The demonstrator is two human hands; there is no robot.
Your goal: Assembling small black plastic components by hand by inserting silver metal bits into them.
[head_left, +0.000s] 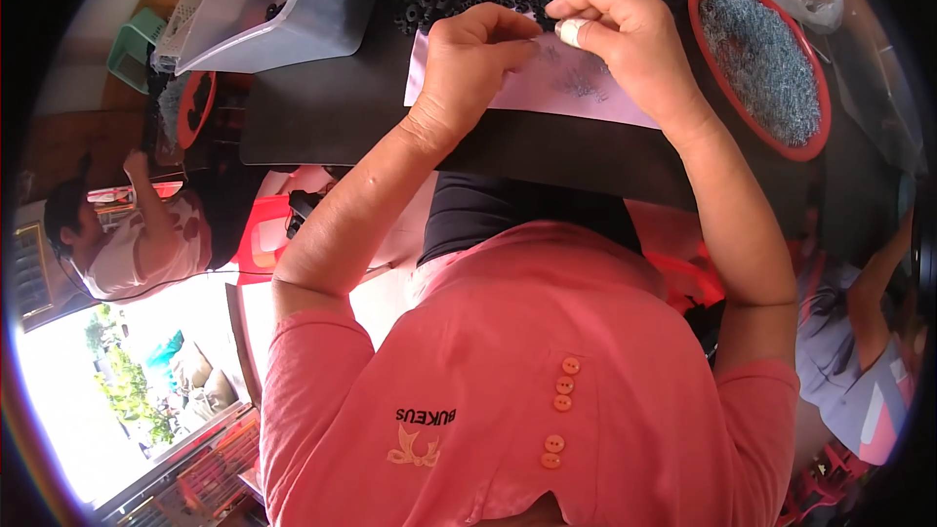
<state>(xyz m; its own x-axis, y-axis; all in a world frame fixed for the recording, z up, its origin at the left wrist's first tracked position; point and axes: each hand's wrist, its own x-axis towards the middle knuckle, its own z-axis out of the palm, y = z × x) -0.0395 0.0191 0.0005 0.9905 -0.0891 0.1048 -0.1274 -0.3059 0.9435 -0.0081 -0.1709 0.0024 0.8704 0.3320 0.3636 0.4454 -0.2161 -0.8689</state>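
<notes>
Black parts (444, 2), 1 heap, beyond 2 hands (632, 31) over 1 pink sheet (547, 96)

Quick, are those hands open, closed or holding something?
Left hand: fingers curled inward; can't tell if it holds anything.
Right hand: fingers curled; can't tell either.

I've got one fisheye feed, looking steeply down from the wearer's head, close over the pink button-placket shirt (468, 332), toward the black tabletop (312, 127).
</notes>
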